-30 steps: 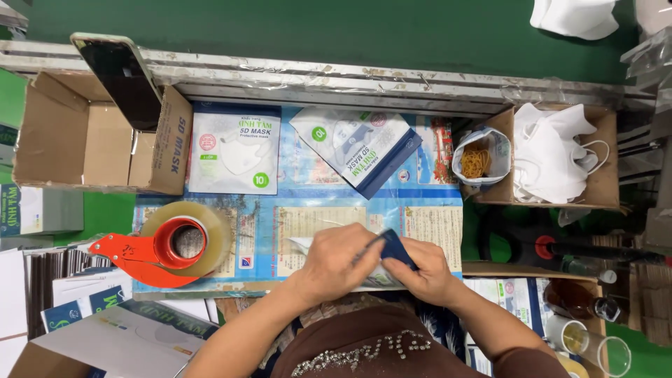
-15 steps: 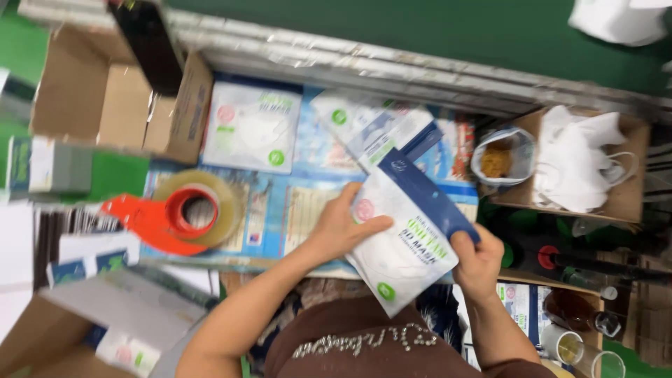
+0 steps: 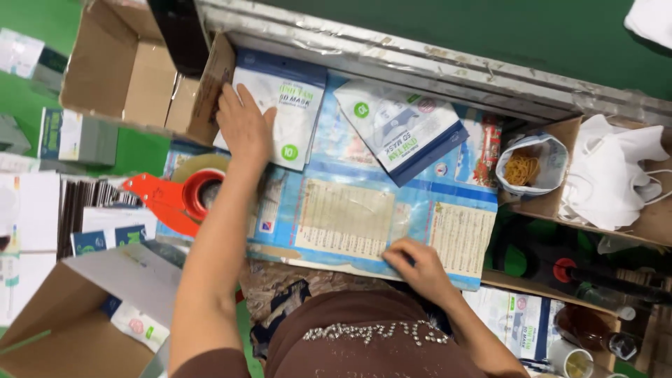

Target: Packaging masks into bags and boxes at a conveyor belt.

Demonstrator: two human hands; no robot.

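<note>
mask packet [image 3: 283,105] under flat left hand [image 3: 243,126], beside cardboard box [image 3: 126,77]

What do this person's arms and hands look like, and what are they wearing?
Both forearms are bare, with no gloves on the left hand or right hand. No rings or watch show. The brown top has a row of small silver studs; its sleeves end high on the arms.

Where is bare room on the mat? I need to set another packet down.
The mat is bare in its middle, between the left hand on a mask packet, the second packet and the right hand. The tape dispenser crowds the left edge.
</note>
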